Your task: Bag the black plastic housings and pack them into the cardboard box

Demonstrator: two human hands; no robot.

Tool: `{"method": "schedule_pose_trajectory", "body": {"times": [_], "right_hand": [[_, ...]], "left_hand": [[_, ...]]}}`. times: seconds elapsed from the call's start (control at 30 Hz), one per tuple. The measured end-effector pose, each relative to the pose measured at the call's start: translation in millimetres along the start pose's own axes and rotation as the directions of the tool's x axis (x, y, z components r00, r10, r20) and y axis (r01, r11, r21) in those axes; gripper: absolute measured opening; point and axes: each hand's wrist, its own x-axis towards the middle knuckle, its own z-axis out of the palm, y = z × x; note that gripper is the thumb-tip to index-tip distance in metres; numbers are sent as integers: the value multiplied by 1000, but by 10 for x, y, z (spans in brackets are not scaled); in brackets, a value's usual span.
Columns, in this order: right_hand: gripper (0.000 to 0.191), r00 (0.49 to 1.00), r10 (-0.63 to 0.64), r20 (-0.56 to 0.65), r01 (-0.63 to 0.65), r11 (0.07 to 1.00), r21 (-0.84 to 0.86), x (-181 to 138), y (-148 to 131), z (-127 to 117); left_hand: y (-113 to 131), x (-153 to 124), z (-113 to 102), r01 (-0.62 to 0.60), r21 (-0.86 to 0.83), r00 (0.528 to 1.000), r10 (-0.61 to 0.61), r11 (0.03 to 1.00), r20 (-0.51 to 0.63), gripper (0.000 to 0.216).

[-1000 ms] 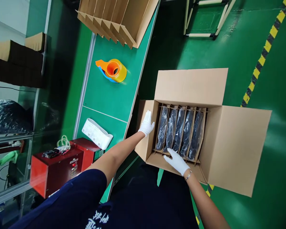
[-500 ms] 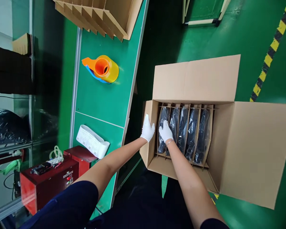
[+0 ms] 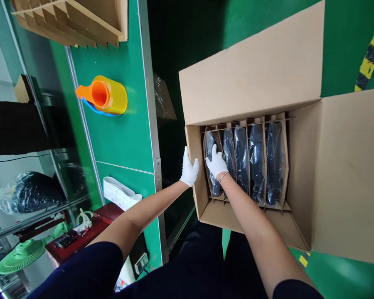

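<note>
Neatly slotted glossy black bags (image 3: 257, 162); left hand (image 3: 189, 170) fingers (image 3: 185, 155) flat on carton (image 3: 252, 79), right hand (image 3: 216, 164) fingers (image 3: 212, 150) spread atop.

My gloved left hand (image 3: 188, 169) is pressed flat on the outside of the cardboard box (image 3: 252, 79). My right hand (image 3: 216, 162) rests, fingers spread, on the leftmost bagged black part (image 3: 209, 141) between the dividers (image 3: 264, 166). An orange tape dispenser (image 3: 104, 95) sits on the green bench (image 3: 124, 133).

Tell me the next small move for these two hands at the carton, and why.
Probably press the leftmost bagged item down into its slot with the right hand. That hand lies on it, the left hand braces the carton wall from outside, and all five divider slots look filled.
</note>
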Motion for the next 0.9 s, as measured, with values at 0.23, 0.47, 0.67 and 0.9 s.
{"method": "schedule_pose_trajectory", "body": {"times": [0.23, 0.47, 0.67, 0.9], "right_hand": [[68, 993, -67, 102, 78, 990, -114, -65, 43, 20], [79, 995, -70, 64, 74, 996, -57, -59, 72, 37], [85, 1000, 1, 29, -2, 999, 34, 43, 64, 55], [82, 999, -10, 35, 8, 998, 69, 57, 46, 55]], "left_hand": [[91, -5, -37, 18, 65, 1000, -18, 998, 1, 78], [74, -3, -30, 24, 75, 1000, -25, 997, 6, 79], [94, -3, -33, 29, 52, 1000, -29, 998, 4, 75], [90, -4, -43, 20, 53, 1000, -20, 998, 4, 73]]}}
